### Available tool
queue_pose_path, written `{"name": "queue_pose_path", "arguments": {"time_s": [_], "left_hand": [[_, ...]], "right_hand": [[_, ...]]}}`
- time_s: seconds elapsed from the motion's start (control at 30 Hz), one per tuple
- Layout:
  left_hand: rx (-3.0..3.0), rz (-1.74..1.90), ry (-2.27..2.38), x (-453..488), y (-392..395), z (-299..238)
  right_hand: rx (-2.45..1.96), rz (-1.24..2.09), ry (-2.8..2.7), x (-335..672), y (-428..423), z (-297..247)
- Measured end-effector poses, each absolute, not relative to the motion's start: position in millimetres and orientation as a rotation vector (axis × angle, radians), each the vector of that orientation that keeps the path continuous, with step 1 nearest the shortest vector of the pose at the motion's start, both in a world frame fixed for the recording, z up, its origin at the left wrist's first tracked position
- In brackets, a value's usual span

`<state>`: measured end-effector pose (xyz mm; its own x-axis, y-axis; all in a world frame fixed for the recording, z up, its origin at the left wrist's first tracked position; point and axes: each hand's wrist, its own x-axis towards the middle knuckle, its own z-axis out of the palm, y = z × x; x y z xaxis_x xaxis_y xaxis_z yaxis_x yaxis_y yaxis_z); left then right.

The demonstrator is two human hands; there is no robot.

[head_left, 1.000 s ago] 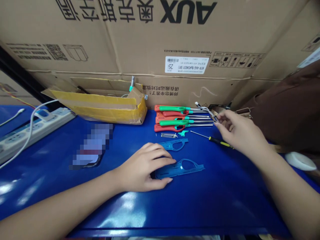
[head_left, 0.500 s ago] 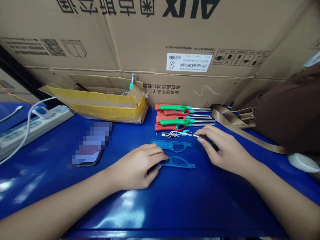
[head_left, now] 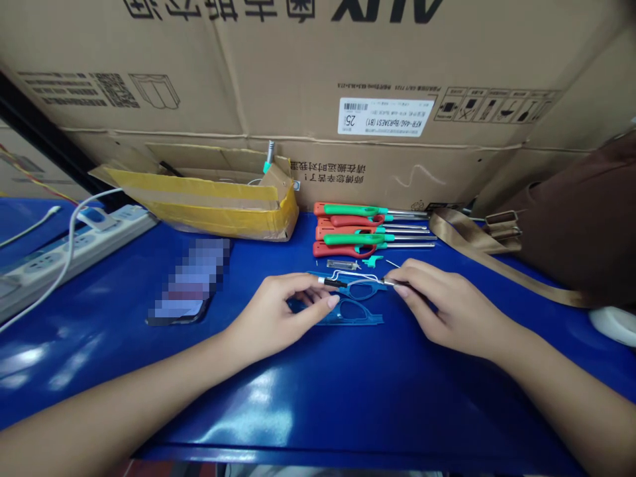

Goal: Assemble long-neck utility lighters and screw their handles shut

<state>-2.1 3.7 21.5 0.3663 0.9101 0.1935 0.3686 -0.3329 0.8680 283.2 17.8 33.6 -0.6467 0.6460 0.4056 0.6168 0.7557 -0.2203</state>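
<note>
My left hand (head_left: 278,308) is over the blue lighter-shell halves. At its fingertips is a small black-and-white igniter (head_left: 334,283) with thin white wires. The igniter's end seems gripped by the fingers, and the thumb is lower down. My right hand (head_left: 434,298) pinches a thin metal rod (head_left: 390,281), from which the wires run to the igniter. Most of the rod is hidden in the palm. Below the wires, one blue shell half (head_left: 365,289) lies on the table, with the other blue shell half (head_left: 360,313) nearer me, partly covered by my left hand.
Behind my hands lie several red and green lighters (head_left: 350,238), a clear fuel tank (head_left: 342,264) and a teal trigger (head_left: 372,262). A yellow-taped box (head_left: 209,215), phone (head_left: 191,285) and power strip (head_left: 74,248) are left. At right are a brown strap (head_left: 517,275) and white mouse (head_left: 616,324).
My left hand has moved from the nearer blue shell half up to the igniter. My right hand has brought the rod and wired igniter slightly nearer, away from the clear tank and teal trigger.
</note>
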Motion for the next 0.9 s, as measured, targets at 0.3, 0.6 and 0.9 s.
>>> {"name": "queue_pose_path", "arguments": {"time_s": [0.3,0.6,0.9], "left_hand": [[1.449,0.872,1.063,0.1,4.1,19.9],[1.585,0.913,1.064,-1.2,6.1,7.7],[1.732,0.883,1.036,-2.7,5.0,3.7]], "right_hand": [[-0.902,0.193,-2.593,282.5,16.8,34.4],[-0.997,0.346,-2.697,286.5,19.3,41.9],[-0.971,0.406,-2.774,287.1,17.5,42.8]]}}
